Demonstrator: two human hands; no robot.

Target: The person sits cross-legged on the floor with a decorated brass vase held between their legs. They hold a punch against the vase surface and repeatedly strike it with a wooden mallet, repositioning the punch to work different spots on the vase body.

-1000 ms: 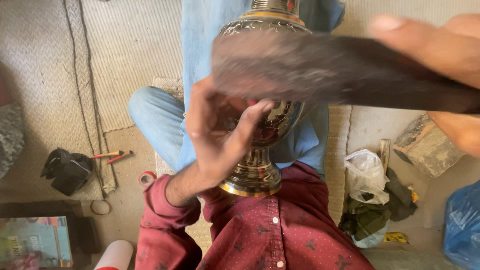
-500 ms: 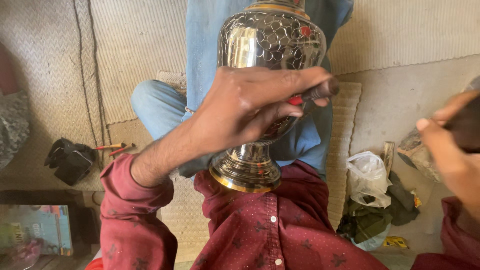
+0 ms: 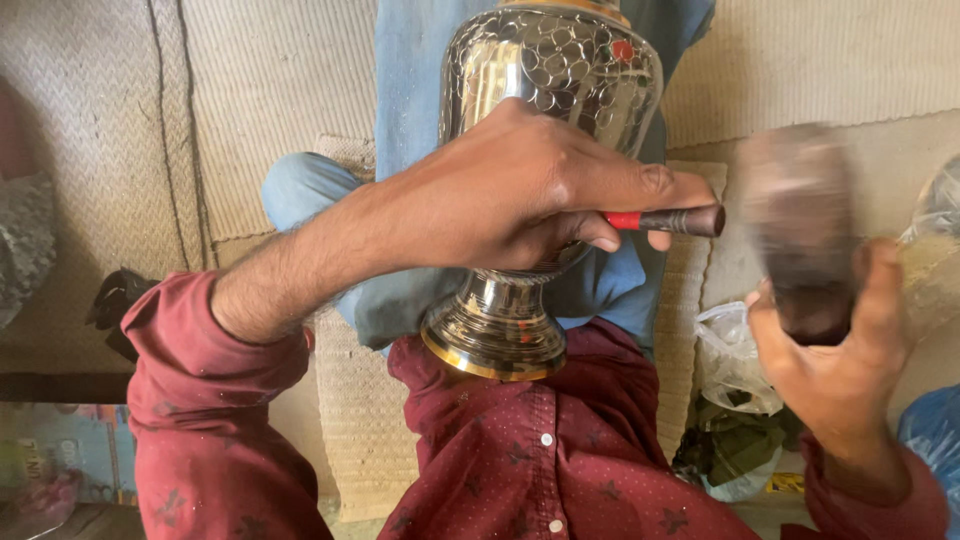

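A shiny engraved metal vase with a flared gold-rimmed foot rests against my lap, foot toward my dark red shirt. My left hand lies across the vase's belly, closed on a thin dark tool with a red band whose tip points right. My right hand is at the right, gripping a dark blurred block-like mallet raised beside the tool's end. The part of the vase under my left hand is hidden.
A woven mat covers the floor. A black object lies at the left, with a colourful printed box at the bottom left. Plastic bags and a blue bag sit at the right.
My left hand has shifted from cupping the vase's neck to lying across its belly with the tool. My right hand with the dark mallet has dropped from the top to the right side.
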